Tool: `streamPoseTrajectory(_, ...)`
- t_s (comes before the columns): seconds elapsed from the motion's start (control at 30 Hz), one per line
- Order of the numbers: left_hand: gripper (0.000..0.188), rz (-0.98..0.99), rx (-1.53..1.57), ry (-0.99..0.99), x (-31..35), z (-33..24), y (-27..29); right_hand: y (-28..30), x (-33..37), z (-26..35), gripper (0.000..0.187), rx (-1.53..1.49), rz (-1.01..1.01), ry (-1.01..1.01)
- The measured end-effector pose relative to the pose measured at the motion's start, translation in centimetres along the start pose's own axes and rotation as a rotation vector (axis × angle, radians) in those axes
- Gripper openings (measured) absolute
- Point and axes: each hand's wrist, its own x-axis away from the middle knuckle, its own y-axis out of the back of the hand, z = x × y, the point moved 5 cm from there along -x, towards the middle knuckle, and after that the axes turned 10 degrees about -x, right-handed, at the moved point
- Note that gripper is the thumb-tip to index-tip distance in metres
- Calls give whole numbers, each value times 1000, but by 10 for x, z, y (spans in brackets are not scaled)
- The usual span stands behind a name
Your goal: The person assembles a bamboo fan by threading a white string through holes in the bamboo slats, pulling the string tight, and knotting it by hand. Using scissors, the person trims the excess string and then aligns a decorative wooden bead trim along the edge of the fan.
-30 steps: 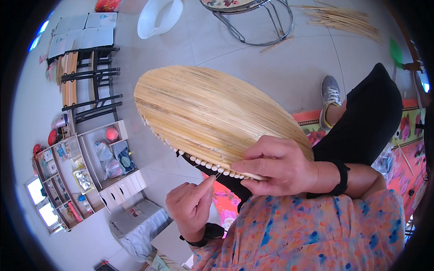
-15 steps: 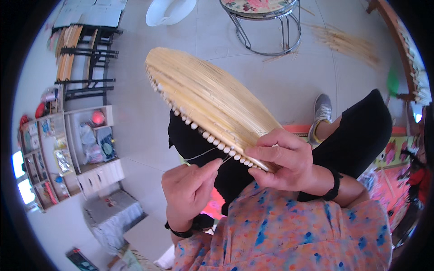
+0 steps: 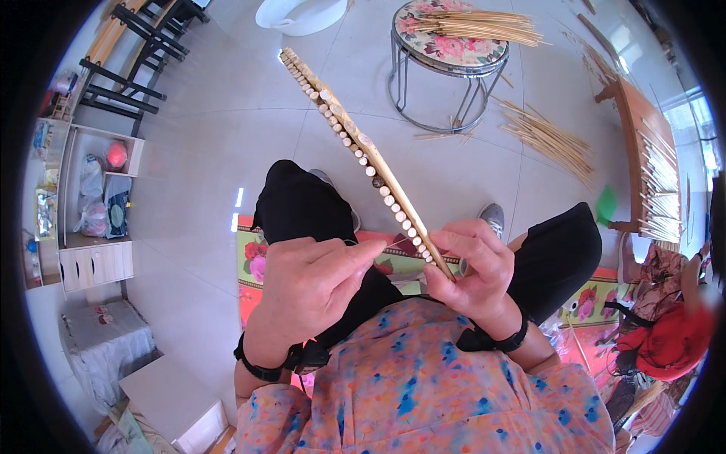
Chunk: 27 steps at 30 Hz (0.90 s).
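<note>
A flat panel of pale plant stalks (image 3: 376, 151) is held up before me, turned nearly edge-on. Along its rim the round cut ends of the stalks show in rows. My right hand (image 3: 476, 265) pinches its near end between thumb and fingers. To the left of the panel, my left hand (image 3: 314, 276) is closed with the index finger pointing toward the rim. A thin thread (image 3: 396, 242) runs between that fingertip and the stalk ends. Whether a needle is also in the left fingers is too small to tell.
Ahead stands a round stool (image 3: 454, 51) with a bundle of stalks (image 3: 484, 26) on top. More loose stalks (image 3: 548, 144) lie on the floor. A wooden bench (image 3: 643, 136) bears stalks at the right, near another person in red (image 3: 673, 340). A white basin (image 3: 306, 19) sits far ahead.
The panel has turned from showing its broad face to nearly edge-on. My right hand still grips its near end, and my left hand stays near the rim. The view has shifted.
</note>
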Motion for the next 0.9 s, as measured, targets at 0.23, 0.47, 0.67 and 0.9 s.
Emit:
streamPoseTrajectory(0.23,23,-72,84,-67,-2,7,-9,3,1,5,34,126,-24,45)
streamPoseTrajectory(0.47,27,-12,37,-52,0,7,-8,0,1,13,31,196,-33,20)
streamPoseTrajectory(0.67,30,-11,45,-37,5,9,-4,-3,2,11,35,138,-28,-13)
streamPoseTrajectory(0.9,29,-72,-31,-31,10,18,5,5,-4,6,33,142,-123,-34)
